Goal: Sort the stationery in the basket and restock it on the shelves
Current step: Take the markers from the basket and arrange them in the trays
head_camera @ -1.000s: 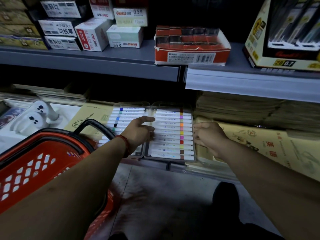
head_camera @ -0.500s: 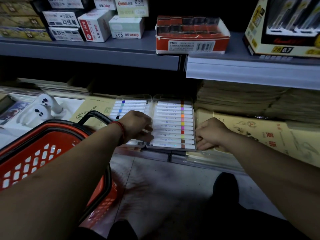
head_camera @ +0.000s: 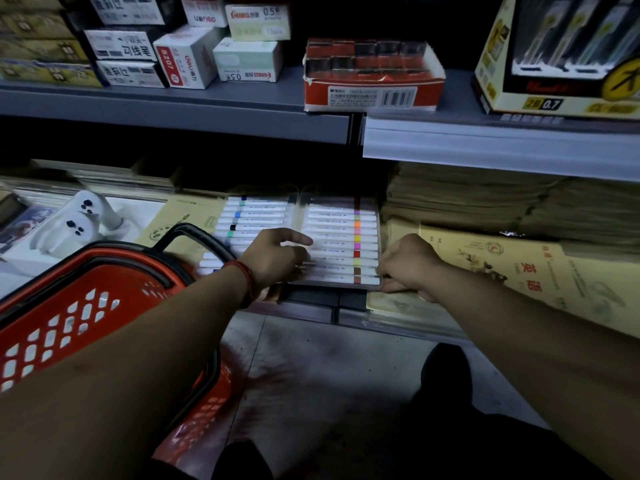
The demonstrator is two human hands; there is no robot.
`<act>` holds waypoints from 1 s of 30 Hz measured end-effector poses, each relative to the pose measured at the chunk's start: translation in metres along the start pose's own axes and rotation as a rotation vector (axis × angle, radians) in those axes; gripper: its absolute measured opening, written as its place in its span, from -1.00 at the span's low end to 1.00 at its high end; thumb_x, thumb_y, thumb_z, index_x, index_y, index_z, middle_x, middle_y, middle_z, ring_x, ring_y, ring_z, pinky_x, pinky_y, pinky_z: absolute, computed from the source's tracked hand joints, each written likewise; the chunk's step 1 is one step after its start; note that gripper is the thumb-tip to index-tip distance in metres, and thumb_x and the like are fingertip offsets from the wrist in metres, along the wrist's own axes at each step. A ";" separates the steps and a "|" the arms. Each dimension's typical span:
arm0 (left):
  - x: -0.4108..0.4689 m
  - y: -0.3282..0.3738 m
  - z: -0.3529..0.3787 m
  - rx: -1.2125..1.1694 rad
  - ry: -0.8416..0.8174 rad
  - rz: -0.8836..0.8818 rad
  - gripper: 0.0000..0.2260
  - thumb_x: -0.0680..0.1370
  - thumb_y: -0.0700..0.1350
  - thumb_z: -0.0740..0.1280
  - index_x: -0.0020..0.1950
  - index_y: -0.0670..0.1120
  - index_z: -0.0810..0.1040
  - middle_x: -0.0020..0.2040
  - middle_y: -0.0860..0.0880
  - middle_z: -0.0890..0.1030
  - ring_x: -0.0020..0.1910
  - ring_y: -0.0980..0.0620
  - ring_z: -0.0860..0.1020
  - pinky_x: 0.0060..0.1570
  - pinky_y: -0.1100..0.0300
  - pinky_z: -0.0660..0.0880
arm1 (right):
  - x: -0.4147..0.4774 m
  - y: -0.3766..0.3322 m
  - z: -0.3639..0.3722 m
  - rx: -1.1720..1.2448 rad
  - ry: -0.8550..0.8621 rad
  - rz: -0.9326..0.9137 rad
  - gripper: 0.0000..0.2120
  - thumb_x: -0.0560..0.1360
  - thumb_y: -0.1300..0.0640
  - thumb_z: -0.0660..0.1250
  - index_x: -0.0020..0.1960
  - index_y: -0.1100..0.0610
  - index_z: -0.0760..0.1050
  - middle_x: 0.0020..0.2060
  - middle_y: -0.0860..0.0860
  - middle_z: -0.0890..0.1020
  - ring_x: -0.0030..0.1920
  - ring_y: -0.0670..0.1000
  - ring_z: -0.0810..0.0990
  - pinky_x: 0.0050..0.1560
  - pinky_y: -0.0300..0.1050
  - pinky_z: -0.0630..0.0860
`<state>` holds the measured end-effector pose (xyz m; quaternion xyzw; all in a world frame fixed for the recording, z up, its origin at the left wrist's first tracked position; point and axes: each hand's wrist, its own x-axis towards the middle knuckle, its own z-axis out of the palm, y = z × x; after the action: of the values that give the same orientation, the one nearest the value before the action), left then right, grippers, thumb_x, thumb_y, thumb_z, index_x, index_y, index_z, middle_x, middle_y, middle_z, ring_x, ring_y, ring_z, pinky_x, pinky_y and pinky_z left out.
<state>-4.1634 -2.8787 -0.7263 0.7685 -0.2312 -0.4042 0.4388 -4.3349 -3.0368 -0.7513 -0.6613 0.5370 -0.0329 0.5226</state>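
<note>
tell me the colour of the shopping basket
Red basket with a black handle; head view shows it.

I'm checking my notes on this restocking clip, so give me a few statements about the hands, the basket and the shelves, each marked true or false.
1. Both the left hand and the right hand touch the marker case. True.
2. The red basket stands to the right of both hands. False: it stands to the left, beside the left forearm.
3. The marker case lies on the lower shelf. True.
4. The red barcode box sits on the same level as the marker case. False: it sits on the upper shelf, above the case.
</note>
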 end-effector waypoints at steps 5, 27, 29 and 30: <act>0.009 -0.005 -0.001 0.146 -0.003 0.051 -0.86 0.55 -0.19 0.39 0.04 0.02 0.64 -0.31 -0.07 0.61 -0.30 -0.01 0.51 -0.36 0.24 0.41 | 0.008 -0.001 0.008 0.062 0.073 0.007 -0.86 0.51 0.23 0.46 0.01 0.27 0.57 -0.12 0.20 0.67 -0.31 0.12 0.70 -0.06 0.07 0.70; -0.067 -0.067 -0.001 -0.308 -0.191 -0.699 -0.46 0.69 0.20 0.06 0.18 -0.34 0.29 -0.16 -0.45 0.62 -0.10 -0.35 0.62 0.03 -0.20 0.57 | -0.071 0.040 -0.040 0.541 -0.286 0.202 -0.63 0.59 0.44 0.28 0.37 0.48 0.31 0.46 0.38 0.31 0.21 0.40 0.58 -0.13 0.17 0.70; -0.067 -0.077 0.005 -0.482 0.035 -0.581 -0.58 0.71 0.11 0.10 0.33 -0.23 0.30 -0.18 -0.35 0.57 -0.20 -0.29 0.57 -0.14 -0.19 0.60 | -0.078 0.046 -0.038 0.549 -0.323 0.212 -0.80 0.61 0.43 0.26 0.21 0.48 0.42 0.30 0.38 0.51 0.12 0.35 0.64 -0.09 0.15 0.70; -0.067 -0.081 0.008 -0.544 0.096 -0.528 -0.62 0.71 0.07 0.12 0.37 -0.18 0.32 -0.11 -0.32 0.54 -0.17 -0.29 0.56 -0.16 -0.19 0.60 | -0.079 0.049 -0.038 0.554 -0.337 0.216 -0.83 0.61 0.42 0.26 0.18 0.47 0.45 0.23 0.35 0.58 0.09 0.33 0.67 -0.07 0.15 0.70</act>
<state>-4.2078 -2.7942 -0.7704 0.6751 0.1115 -0.5136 0.5177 -4.4243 -2.9966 -0.7288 -0.4297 0.4808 -0.0123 0.7642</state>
